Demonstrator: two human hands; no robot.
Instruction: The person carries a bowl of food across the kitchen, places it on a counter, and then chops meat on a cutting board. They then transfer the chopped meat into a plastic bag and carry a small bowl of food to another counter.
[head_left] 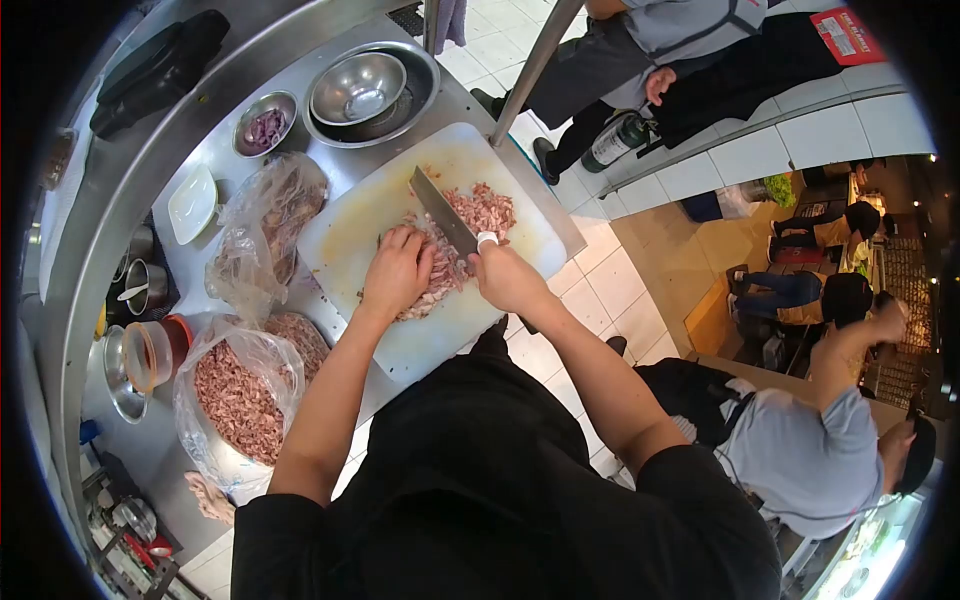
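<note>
My right hand (510,275) grips the white handle of a wide-bladed kitchen knife (440,208). The blade lies across a white cutting board (405,352) stained yellow in places. My left hand (398,272) presses on a heap of chopped raw meat (438,290), fingers bent over it, just left of the blade. Beyond the knife sits a second pile of finely chopped meat (484,210). Left of the board is a clear plastic bag (262,235) with darker contents that I cannot make out. Nearer me, a plastic-lined container holds plenty of chopped meat (238,400).
Nested metal bowls (358,88) stand behind the board, beside a small bowl of sliced red onion (267,130). A white dish (193,204) and a plastic tub (150,358) are at left. Co-workers (800,450) stand at right and beyond the metal post (535,70).
</note>
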